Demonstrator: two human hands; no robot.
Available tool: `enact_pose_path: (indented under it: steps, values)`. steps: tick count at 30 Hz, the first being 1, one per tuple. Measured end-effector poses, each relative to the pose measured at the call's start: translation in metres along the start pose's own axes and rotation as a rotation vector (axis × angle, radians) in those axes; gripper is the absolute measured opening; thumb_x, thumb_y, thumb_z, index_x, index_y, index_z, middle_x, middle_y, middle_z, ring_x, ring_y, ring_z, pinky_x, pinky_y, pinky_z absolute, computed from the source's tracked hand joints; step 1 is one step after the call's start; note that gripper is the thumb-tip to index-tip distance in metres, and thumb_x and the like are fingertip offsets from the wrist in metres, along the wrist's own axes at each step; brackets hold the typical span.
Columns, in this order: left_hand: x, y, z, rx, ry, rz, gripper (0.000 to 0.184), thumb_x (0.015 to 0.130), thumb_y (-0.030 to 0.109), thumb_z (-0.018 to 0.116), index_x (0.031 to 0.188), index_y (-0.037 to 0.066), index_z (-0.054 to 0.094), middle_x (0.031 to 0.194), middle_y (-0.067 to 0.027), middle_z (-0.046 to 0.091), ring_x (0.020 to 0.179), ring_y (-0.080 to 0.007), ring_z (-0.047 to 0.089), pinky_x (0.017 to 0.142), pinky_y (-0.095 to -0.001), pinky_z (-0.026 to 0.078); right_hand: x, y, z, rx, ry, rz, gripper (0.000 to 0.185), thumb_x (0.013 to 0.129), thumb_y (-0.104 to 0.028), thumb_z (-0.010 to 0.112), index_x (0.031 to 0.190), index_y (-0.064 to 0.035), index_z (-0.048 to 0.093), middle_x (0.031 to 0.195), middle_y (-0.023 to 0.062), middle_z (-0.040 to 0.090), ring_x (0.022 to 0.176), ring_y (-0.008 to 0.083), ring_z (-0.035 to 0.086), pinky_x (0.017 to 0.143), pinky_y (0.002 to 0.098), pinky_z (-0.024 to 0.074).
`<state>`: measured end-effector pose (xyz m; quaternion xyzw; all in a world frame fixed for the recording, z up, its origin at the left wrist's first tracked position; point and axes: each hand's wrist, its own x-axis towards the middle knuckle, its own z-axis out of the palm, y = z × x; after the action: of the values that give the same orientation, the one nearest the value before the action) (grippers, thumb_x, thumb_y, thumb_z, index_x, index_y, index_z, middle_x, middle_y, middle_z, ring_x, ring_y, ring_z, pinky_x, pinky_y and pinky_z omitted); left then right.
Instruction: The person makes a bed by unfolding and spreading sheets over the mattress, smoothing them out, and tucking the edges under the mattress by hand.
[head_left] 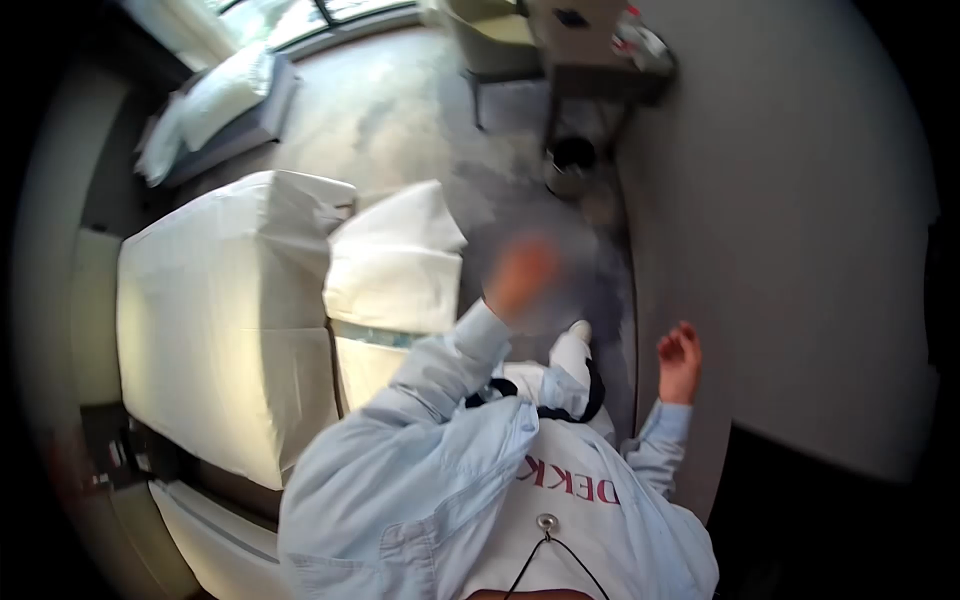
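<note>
My left hand (525,275) is raised ahead of my body over the carpet, smeared by motion, so its fingers cannot be made out. Nearest to it is a white-covered bench or bed end (395,265), just to its left. My right hand (680,362) hangs at my right side near the grey wall (780,230), its fingers loosely curled and apart, with nothing in it. Light blue sleeves cover both arms.
A bed with a white cover (215,320) stands at the left. Beyond are a cushioned seat with pillows (225,100), a chair (490,40), a desk (580,65) and a dark bin (571,168). My shoe (581,329) is on the carpet.
</note>
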<state>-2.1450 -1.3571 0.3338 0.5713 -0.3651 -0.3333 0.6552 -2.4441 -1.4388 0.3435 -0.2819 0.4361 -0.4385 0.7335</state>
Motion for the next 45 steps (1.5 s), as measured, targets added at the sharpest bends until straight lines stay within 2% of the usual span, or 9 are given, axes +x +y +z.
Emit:
enact_pose_path:
  steps: [3, 5, 9, 12, 20, 29, 37, 41, 45]
  values:
    - [0.058, -0.006, -0.038, 0.049, 0.223, -0.028, 0.043, 0.072, 0.006, 0.063, 0.052, 0.013, 0.025, 0.050, 0.0081, 0.028, 0.046, -0.0006, 0.026, 0.040, -0.0174, 0.023, 0.114, 0.003, 0.004, 0.230, 0.014, 0.151, 0.019, 0.081, -0.010, 0.047, 0.099, -0.0098, 0.053, 0.075, 0.0001, 0.049, 0.062, 0.0120, 0.044, 0.056, 0.0250, 0.0400]
    - [0.091, -0.015, -0.070, 0.055, 0.414, -0.078, 0.042, 0.072, 0.007, 0.062, 0.052, 0.014, 0.026, 0.049, 0.0080, 0.028, 0.043, -0.0010, 0.026, 0.038, -0.0182, 0.021, 0.196, -0.002, 0.022, 0.124, 0.039, 0.158, 0.018, 0.081, -0.012, 0.047, 0.098, -0.0124, 0.053, 0.078, 0.0010, 0.057, 0.067, 0.0131, 0.052, 0.056, 0.0257, 0.0440]
    - [0.145, 0.020, -0.119, -0.269, 0.938, -0.202, 0.039, 0.073, 0.006, 0.059, 0.052, 0.016, 0.027, 0.046, 0.0075, 0.026, 0.036, -0.0022, 0.024, 0.032, -0.0206, 0.016, 0.343, -0.017, 0.154, -0.001, -0.226, 0.314, 0.018, 0.080, -0.011, 0.048, 0.096, -0.0130, 0.054, 0.078, -0.0014, 0.057, 0.064, 0.0134, 0.053, 0.057, 0.0270, 0.0457]
    - [0.143, 0.006, -0.153, -0.409, 1.116, -0.167, 0.040, 0.073, 0.003, 0.056, 0.053, 0.017, 0.025, 0.046, 0.0081, 0.023, 0.034, -0.0020, 0.020, 0.031, -0.0203, 0.013, 0.413, -0.012, 0.280, -0.154, -0.470, 0.377, 0.016, 0.080, -0.010, 0.047, 0.095, -0.0123, 0.054, 0.077, -0.0007, 0.056, 0.067, 0.0119, 0.052, 0.061, 0.0257, 0.0453]
    - [0.200, -0.010, -0.274, -0.532, 1.553, -0.103, 0.041, 0.072, 0.002, 0.056, 0.052, 0.017, 0.024, 0.043, 0.0080, 0.021, 0.030, -0.0023, 0.017, 0.029, -0.0205, 0.010, 0.449, 0.082, 0.588, -0.371, -0.952, 0.433, 0.011, 0.080, -0.006, 0.047, 0.090, -0.0061, 0.052, 0.077, 0.0031, 0.053, 0.068, 0.0112, 0.052, 0.062, 0.0229, 0.0454]
    - [0.408, -0.003, -0.511, -0.458, 1.324, 0.052, 0.038, 0.073, 0.003, 0.056, 0.053, 0.017, 0.027, 0.043, 0.0067, 0.026, 0.033, -0.0030, 0.021, 0.032, -0.0209, 0.013, 0.422, 0.236, 0.814, -0.581, -1.322, 0.725, 0.011, 0.080, -0.006, 0.047, 0.089, -0.0035, 0.052, 0.077, 0.0041, 0.056, 0.069, 0.0107, 0.054, 0.063, 0.0235, 0.0443]
    - [0.459, 0.002, -0.710, -0.425, 1.378, 0.111, 0.039, 0.074, 0.005, 0.057, 0.054, 0.017, 0.026, 0.043, 0.0059, 0.026, 0.034, -0.0035, 0.022, 0.032, -0.0198, 0.016, 0.513, 0.384, 1.016, -0.841, -1.272, 0.600, 0.013, 0.081, -0.010, 0.046, 0.090, -0.0050, 0.054, 0.076, 0.0034, 0.057, 0.065, 0.0094, 0.053, 0.060, 0.0212, 0.0428]
    - [0.444, -0.030, -0.790, -0.616, 1.848, 0.001, 0.036, 0.073, 0.004, 0.056, 0.056, 0.017, 0.027, 0.046, 0.0064, 0.024, 0.034, -0.0036, 0.022, 0.031, -0.0206, 0.017, 0.491, 0.471, 1.135, -0.953, -1.516, 0.710, 0.014, 0.081, -0.011, 0.047, 0.091, -0.0061, 0.053, 0.076, 0.0027, 0.057, 0.063, 0.0090, 0.053, 0.060, 0.0203, 0.0421]
    - [0.440, 0.011, -0.851, -0.708, 1.986, 0.032, 0.037, 0.076, 0.007, 0.055, 0.056, 0.016, 0.025, 0.047, 0.0067, 0.020, 0.034, -0.0039, 0.014, 0.032, -0.0222, 0.011, 0.431, 0.556, 1.248, -1.124, -1.809, 0.887, 0.014, 0.082, -0.013, 0.047, 0.092, -0.0055, 0.053, 0.075, 0.0024, 0.058, 0.061, 0.0087, 0.053, 0.057, 0.0196, 0.0422]
